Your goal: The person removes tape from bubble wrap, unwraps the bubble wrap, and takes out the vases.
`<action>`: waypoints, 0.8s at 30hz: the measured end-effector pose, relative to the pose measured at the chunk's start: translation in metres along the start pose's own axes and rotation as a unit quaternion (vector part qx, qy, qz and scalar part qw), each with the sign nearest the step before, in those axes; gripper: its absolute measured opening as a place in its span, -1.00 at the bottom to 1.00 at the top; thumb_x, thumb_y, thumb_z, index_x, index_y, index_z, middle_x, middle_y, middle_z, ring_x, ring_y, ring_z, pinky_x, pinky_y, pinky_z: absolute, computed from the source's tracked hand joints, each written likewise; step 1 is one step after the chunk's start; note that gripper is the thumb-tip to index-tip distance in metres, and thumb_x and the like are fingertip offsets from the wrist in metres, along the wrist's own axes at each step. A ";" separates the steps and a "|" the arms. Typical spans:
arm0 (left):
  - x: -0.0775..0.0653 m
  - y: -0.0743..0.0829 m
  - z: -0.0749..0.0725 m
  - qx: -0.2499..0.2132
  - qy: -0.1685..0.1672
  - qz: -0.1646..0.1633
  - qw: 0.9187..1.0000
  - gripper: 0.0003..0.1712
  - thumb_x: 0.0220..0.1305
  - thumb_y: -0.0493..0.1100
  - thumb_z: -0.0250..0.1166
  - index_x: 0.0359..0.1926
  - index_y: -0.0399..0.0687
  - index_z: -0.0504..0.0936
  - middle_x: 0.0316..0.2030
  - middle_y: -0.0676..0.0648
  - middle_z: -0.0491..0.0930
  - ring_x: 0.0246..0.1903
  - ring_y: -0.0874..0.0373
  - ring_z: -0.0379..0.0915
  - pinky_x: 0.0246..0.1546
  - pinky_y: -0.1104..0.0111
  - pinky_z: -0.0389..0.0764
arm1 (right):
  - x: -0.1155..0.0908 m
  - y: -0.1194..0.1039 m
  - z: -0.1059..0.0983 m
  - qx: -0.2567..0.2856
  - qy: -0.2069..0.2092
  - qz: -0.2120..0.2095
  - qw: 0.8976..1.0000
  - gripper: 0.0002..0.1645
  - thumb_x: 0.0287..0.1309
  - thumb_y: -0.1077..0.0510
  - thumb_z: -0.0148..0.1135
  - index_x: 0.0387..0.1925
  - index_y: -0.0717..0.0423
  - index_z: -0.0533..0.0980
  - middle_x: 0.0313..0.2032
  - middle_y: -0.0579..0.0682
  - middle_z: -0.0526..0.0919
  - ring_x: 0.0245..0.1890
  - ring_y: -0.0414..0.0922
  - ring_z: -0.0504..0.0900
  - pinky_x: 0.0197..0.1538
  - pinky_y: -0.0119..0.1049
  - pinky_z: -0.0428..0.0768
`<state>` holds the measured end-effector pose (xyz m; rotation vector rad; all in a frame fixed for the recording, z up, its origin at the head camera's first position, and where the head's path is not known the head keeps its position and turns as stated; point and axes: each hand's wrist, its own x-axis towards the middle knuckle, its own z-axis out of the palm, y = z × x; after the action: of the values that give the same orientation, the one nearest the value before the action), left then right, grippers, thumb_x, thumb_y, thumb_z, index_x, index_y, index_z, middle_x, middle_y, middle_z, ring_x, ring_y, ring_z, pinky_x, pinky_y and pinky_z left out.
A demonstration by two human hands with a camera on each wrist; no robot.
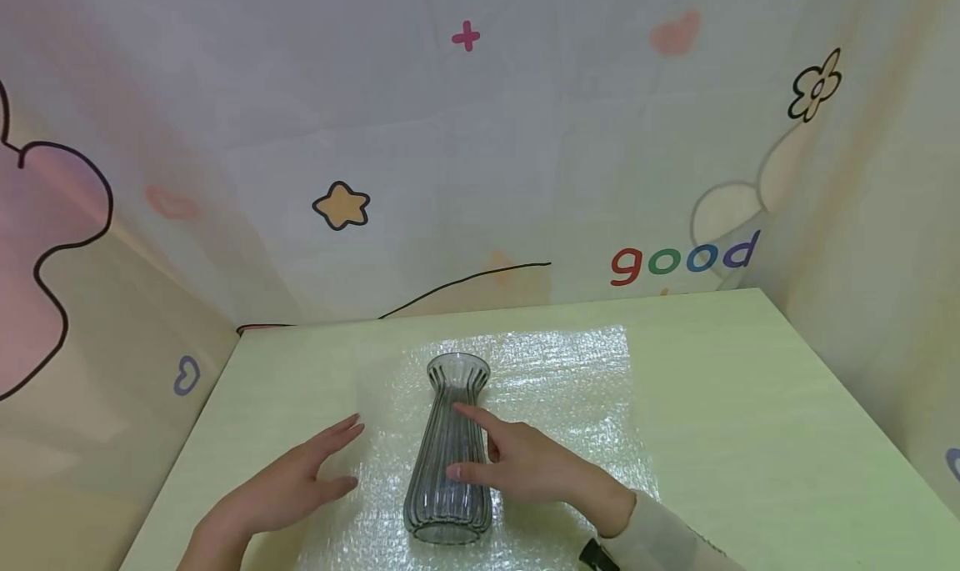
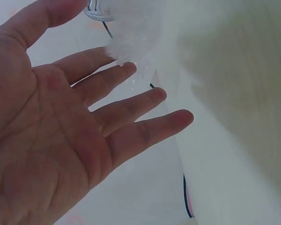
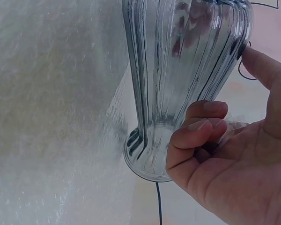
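Note:
A ribbed, grey-tinted glass vase [image 1: 442, 463] lies on its side on a sheet of clear bubble wrap [image 1: 577, 379], its flared mouth pointing to the wall and its wider base toward me. My right hand [image 1: 536, 463] is over the vase's right side, index finger straight along the glass and thumb by its lower part. In the right wrist view, the thumb tip meets the edge of the vase [image 3: 178, 70], while other fingers curl into the palm beside it. Left of the vase, my left hand [image 1: 288, 479] hovers with fingers extended, holding nothing; its bare palm [image 2: 51, 126] shows in the left wrist view.
The pale table [image 1: 750, 438] extends past the wrap on both sides. A cloth with printed shapes and the word good [image 1: 682, 258] hangs behind the table and along its sides. A dark strap [image 1: 597, 554] shows at the right sleeve.

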<state>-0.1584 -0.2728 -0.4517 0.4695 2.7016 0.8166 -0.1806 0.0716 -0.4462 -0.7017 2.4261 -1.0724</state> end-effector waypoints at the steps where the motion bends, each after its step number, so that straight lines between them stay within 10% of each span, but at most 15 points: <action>1: 0.000 -0.001 0.000 -0.003 -0.004 -0.006 1.000 -0.10 0.37 0.16 0.37 0.59 0.01 0.25 0.63 -0.06 0.08 0.58 -0.20 0.07 0.43 -0.19 0.29 | 0.000 0.000 0.000 0.000 -0.001 0.001 1.000 0.05 0.28 -0.43 0.26 0.63 -0.22 0.09 -0.66 -0.24 0.29 -0.64 -0.28 0.19 -0.51 -0.38 0.26; 24: 0.004 -0.015 0.016 0.041 -0.031 -0.062 0.997 0.18 -0.15 -0.08 0.71 0.49 -0.30 0.34 0.63 -0.20 0.05 0.56 -0.46 -0.15 0.44 -0.35 0.13 | -0.001 -0.001 -0.001 -0.001 -0.005 -0.002 1.000 0.05 0.29 -0.42 0.25 0.63 -0.19 0.08 -0.68 -0.26 0.25 -0.66 -0.28 0.15 -0.52 -0.39 0.23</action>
<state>-0.1600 -0.2758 -0.4738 0.3349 2.6842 0.6494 -0.1803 0.0720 -0.4451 -0.7099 2.4184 -1.0663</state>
